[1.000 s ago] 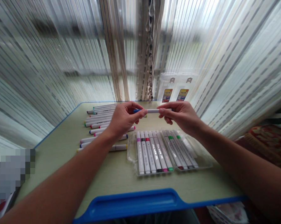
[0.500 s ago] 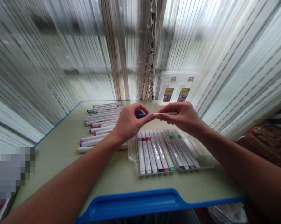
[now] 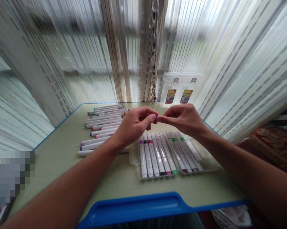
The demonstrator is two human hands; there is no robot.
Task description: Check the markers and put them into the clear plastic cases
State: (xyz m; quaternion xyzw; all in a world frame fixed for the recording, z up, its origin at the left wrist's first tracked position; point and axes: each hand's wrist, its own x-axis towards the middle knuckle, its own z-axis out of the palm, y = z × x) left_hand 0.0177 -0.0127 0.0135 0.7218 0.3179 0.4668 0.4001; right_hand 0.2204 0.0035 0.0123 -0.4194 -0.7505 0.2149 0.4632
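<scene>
My left hand (image 3: 139,123) is closed around a marker that its fingers hide almost entirely. Only a small blue bit of the marker (image 3: 157,116) shows between the fingertips of both hands. My right hand (image 3: 184,117) pinches at that blue bit, thumb and forefinger together. Below the hands, a clear plastic case (image 3: 136,161) lies on the table with several white markers (image 3: 157,156) side by side in it, some with purple, black, red or green bands. To the left, more white markers (image 3: 102,127) lie in a rough column, partly behind my left forearm.
The pale table (image 3: 59,152) has a blue front edge with a shallow trough (image 3: 138,208). A clear upright case (image 3: 181,81) with two labels stands at the back by the string curtain (image 3: 86,47). Below right is a white basket (image 3: 231,216).
The marker, earlier stretched sideways between both hands, has turned and is now mostly hidden in the fingers. My left hand has curled further around it. The view has shifted slightly.
</scene>
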